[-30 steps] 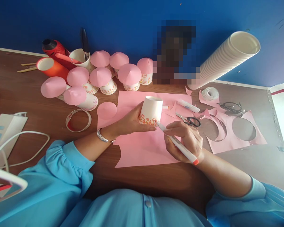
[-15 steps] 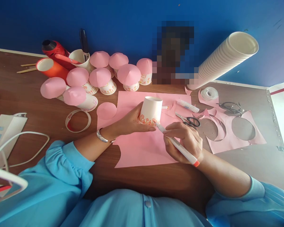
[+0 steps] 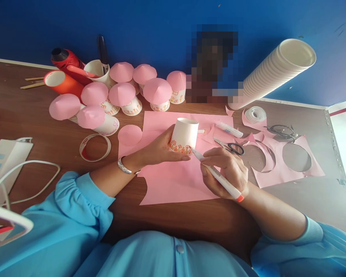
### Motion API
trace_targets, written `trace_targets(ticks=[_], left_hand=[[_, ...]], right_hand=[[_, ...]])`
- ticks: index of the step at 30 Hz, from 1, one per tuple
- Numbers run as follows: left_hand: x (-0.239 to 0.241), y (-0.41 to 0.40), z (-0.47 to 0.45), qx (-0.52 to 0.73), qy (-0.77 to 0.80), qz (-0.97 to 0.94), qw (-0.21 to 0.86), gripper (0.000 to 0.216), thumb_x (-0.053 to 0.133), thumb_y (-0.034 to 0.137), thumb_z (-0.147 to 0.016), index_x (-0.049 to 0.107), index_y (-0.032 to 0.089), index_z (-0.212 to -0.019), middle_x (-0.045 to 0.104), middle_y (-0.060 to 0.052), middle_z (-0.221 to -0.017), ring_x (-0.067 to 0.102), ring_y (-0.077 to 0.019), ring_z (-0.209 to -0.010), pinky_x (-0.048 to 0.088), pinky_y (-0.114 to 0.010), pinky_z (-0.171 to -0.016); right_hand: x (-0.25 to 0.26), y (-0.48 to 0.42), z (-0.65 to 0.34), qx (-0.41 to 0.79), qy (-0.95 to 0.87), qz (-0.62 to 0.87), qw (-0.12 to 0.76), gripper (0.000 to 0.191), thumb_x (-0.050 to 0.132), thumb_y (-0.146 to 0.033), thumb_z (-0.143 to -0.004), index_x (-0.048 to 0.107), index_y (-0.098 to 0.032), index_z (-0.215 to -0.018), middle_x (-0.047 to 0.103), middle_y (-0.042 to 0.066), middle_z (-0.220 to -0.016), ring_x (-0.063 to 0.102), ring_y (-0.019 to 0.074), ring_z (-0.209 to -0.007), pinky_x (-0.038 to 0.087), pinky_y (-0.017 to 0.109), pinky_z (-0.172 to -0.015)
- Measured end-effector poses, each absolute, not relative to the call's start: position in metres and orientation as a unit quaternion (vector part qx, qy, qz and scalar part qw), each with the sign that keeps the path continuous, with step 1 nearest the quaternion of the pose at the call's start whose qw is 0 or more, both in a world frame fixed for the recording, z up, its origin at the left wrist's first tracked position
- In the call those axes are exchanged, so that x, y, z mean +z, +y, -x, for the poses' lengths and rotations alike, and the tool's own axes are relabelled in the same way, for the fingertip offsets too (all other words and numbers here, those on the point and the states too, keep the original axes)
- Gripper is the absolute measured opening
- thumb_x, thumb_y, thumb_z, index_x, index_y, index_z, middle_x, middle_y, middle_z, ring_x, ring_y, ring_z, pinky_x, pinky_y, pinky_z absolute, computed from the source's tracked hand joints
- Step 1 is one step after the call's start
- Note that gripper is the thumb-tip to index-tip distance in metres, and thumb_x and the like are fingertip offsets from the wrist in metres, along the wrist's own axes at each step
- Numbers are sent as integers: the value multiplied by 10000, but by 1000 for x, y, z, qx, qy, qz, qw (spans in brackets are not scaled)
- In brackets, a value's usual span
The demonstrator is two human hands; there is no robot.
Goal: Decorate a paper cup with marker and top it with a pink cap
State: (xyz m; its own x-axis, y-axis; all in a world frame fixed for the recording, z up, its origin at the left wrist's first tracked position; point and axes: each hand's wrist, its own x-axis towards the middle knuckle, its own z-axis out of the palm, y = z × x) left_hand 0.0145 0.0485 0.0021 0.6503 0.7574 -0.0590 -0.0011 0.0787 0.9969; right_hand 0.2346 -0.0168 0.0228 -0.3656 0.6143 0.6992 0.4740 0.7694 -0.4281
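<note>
My left hand (image 3: 164, 148) is wrapped round a white paper cup (image 3: 185, 132), its narrower base facing up. Red-orange flowers and grass strokes run along the cup's lower band. In my right hand (image 3: 226, 171) is a white marker (image 3: 222, 180) with an orange end, gripped like a pen. Its tip meets the cup, or nearly so, at the right side of the flower band. Beneath both hands lies a large pink paper sheet (image 3: 173, 184). Scissors (image 3: 229, 146) with black handles rest on it to the right, close to a glue tube (image 3: 229, 129).
Several cups with pink cone roofs (image 3: 122, 94) stand at the back left, beside a red heat tool (image 3: 66, 61). A tall cup stack (image 3: 272, 73) leans at the back right. Tape roll (image 3: 255, 114), glasses (image 3: 282, 131) and pink offcuts (image 3: 302, 169) lie right; a power strip (image 3: 2, 165) left.
The marker and my right hand have shifted very slightly to the right. The cup has barely moved in my left hand; other things stay put.
</note>
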Motion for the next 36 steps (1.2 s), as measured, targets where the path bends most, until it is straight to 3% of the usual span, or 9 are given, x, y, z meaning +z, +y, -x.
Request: trace_targets(ticks=[17,23,36], left_hand=[[3,48,-15,286,285,-617,676,673,884,427,-822,599,233,-1400,702,-128,-1271,660,-284,-1137,561,-351,-846],[1,48,-14,278,306,-625,662,743,901,417,-802,562,233,-1437,677,-140,-1341,652,-296,-1157,570,-357,-846],[0,49,-12,275,309,-635,652,751,894,455,-804,552,222,-1431,676,-140,-1291,651,-285,-1106,556,-350,-816]], right_hand=[[23,-17,-235,74,-822,344,447,295,609,-56,-885,602,-224,-1127,707,40,-836,693,163,-662,576,275,-538],[24,-17,-234,71,-828,343,439,248,605,-77,-911,589,-224,-1110,706,38,-822,697,153,-655,571,262,-533],[25,-17,-235,79,-834,312,448,213,608,-81,-908,581,-203,-1081,677,33,-778,684,156,-636,567,258,-514]])
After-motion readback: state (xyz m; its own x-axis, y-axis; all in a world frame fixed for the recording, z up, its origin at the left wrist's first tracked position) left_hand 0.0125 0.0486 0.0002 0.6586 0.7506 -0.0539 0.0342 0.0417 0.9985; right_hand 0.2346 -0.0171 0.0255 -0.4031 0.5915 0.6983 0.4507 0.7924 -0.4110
